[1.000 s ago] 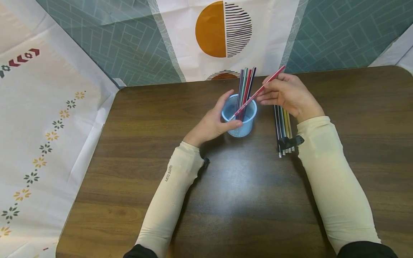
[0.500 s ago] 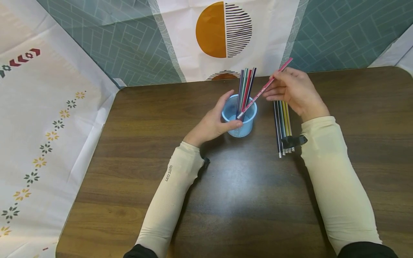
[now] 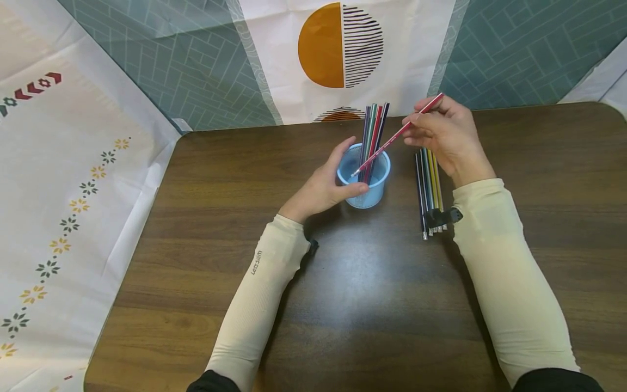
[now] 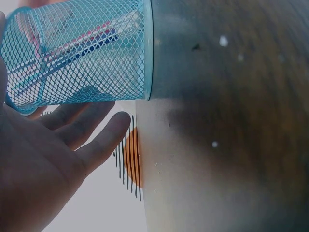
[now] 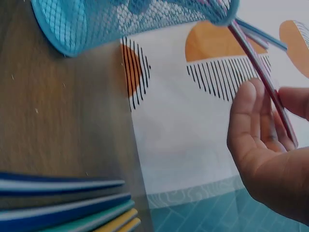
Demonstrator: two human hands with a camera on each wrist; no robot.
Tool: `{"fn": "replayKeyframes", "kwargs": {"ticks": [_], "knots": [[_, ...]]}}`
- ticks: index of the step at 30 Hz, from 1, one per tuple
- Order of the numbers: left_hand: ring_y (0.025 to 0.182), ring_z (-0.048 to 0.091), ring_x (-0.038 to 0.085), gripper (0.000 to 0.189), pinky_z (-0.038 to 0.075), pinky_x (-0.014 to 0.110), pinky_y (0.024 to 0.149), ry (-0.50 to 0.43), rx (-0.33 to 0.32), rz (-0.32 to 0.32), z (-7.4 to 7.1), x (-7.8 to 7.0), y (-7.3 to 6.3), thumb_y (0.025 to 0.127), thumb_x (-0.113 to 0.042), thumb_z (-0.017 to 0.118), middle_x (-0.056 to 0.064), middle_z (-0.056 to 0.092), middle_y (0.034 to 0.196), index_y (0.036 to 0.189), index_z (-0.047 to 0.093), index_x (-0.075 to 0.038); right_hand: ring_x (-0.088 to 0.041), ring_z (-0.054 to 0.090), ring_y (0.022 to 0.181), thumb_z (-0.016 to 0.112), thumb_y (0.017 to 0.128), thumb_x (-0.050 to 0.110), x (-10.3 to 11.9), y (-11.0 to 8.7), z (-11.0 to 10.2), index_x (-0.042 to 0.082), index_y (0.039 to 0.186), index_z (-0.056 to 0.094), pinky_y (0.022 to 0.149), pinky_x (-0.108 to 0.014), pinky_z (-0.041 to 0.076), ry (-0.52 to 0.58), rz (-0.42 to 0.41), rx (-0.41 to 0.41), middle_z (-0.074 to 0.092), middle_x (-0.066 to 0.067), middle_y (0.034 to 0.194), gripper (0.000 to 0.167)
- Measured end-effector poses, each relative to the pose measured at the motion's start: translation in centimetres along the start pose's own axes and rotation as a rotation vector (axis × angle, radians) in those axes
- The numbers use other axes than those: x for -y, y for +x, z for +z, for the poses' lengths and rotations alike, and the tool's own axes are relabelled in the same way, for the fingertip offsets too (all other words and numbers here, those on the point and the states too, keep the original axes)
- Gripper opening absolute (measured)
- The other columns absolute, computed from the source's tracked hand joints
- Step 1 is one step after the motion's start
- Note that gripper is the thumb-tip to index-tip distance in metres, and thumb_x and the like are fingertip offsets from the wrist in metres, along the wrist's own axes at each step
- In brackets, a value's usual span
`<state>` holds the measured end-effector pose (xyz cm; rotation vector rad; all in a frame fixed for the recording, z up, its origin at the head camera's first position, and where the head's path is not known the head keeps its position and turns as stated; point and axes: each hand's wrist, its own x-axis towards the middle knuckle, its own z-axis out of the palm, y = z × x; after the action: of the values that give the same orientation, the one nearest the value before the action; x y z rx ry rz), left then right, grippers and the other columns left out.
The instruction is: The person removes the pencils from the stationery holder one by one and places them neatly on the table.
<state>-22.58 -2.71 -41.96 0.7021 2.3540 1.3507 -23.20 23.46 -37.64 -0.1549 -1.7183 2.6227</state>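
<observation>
Compared with half a second ago, the red pencil [image 3: 392, 140] has swung its lower end toward 9 o'clock, farther over the mouth of the blue cup [image 3: 374, 195], while its top has dipped slightly. The right hand [image 3: 448, 141], at the cup's 2 o'clock, has shifted a little with it, pinching the pencil between thumb and fingers. The pencil slants from about 2 o'clock down toward 8; whether its lower end is above or just below the rim I cannot tell. The cup and the left hand [image 3: 320, 185], at its 9 o'clock, are where they were; that hand curves round the cup, thumb on the near side, forefinger on the far side.

The left wrist view shows what the head view hides: the cup's mesh wall and base, with shiny pencil ends showing through low down. The right wrist view shows blue in the loose pencils [image 3: 433, 179] that look nearly black from above, beside green and yellow ones.

Inside the cup stands a bunch of pencils [image 3: 377, 126], dark, green and red, leaning slightly toward 1 o'clock. The loose ones lie side by side on the table [image 3: 220, 218], just past the cup's 3 o'clock.
</observation>
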Motion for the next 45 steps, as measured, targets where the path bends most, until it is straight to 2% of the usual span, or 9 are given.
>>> {"fn": "replayKeyframes", "kwargs": {"ticks": [5,8,12,19,27,33,39,45], "knots": [[0.129,0.047,0.023,0.098,0.048,0.044,0.099,-0.005,0.001,0.004,0.0,0.1,0.0,0.087,-0.045,0.077,0.005,0.041,0.15,0.161,0.013,-0.031,-0.023,0.069,0.069,0.074,0.089,-0.003,-0.5,0.1,0.9,0.014,0.132,0.044,0.068,-0.029,0.059,-0.039,-0.053,-0.087,0.068,-0.015,0.091,0.056],[0.128,0.047,0.022,0.098,0.047,0.044,0.099,-0.004,0.001,0.008,0.0,0.1,0.0,0.088,-0.045,0.077,0.005,0.041,0.15,0.161,0.013,-0.032,-0.023,0.066,0.063,0.073,0.089,-0.005,-0.9,0.1,1.3,0.018,0.135,0.038,0.067,-0.029,0.059,-0.049,-0.115,-0.113,0.068,-0.016,0.086,0.062],[0.128,0.047,0.021,0.098,0.047,0.044,0.1,-0.003,0.003,0.005,0.0,0.1,0.0,0.088,-0.045,0.077,0.004,0.04,0.151,0.161,0.013,-0.032,-0.022,0.066,0.061,0.073,0.09,-0.003,-1.3,0.2,1.5,0.019,0.131,0.038,0.066,-0.03,0.059,-0.068,-0.153,-0.136,0.068,-0.015,0.085,0.058],[0.126,0.048,0.02,0.099,0.047,0.043,0.1,-0.016,0.0,0.002,0.0,0.1,0.0,0.087,-0.046,0.078,0.004,0.04,0.151,0.161,0.014,-0.031,-0.021,0.068,0.057,0.069,0.093,0.0,-1.6,0.1,1.6,0.015,0.125,0.039,0.065,-0.03,0.059,-0.066,-0.118,-0.149,0.071,-0.014,0.085,0.046],[0.128,0.049,0.022,0.098,0.047,0.044,0.1,-0.02,0.001,-0.011,0.0,0.0,-0.1,0.087,-0.047,0.078,0.003,0.038,0.153,0.16,0.014,-0.037,-0.022,0.068,0.057,0.068,0.095,0.0,-1.7,0.1,1.2,0.014,0.122,0.037,0.063,-0.032,0.059,0.026,-0.034,-0.12,0.07,-0.016,0.082,0.044],[0.129,0.047,0.022,0.097,0.046,0.043,0.101,-0.007,-0.002,-0.006,-0.1,0.1,-0.2,0.088,-0.045,0.077,0.003,0.037,0.154,0.161,0.013,-0.035,-0.023,0.07,0.059,0.067,0.096,0.0,-1.9,0.3,0.6,0.013,0.118,0.037,0.062,-0.034,0.06,0.099,0.03,-0.138,0.07,-0.015,0.08,0.039],[0.126,0.05,0.02,0.096,0.045,0.042,0.103,-0.001,-0.004,0.011,-0.1,0.3,-0.1,0.089,-0.044,0.077,0.004,0.041,0.152,0.161,0.014,-0.034,-0.024,0.069,0.058,0.067,0.095,-0.001,-1.3,0.4,-0.2,0.014,0.118,0.038,0.061,-0.033,0.06,0.162,0.004,-0.157,0.071,-0.017,0.082,0.04],[0.123,0.05,0.019,0.097,0.046,0.041,0.1,-0.006,0.001,0.019,0.0,0.3,0.0,0.088,-0.044,0.077,0.005,0.045,0.147,0.161,0.014,-0.033,-0.029,0.066,0.056,0.066,0.094,-0.004,0.0,0.4,-1.8,0.014,0.117,0.038,0.058,-0.035,0.059,0.304,-0.021,-0.201,0.07,-0.021,0.082,0.041]]}}
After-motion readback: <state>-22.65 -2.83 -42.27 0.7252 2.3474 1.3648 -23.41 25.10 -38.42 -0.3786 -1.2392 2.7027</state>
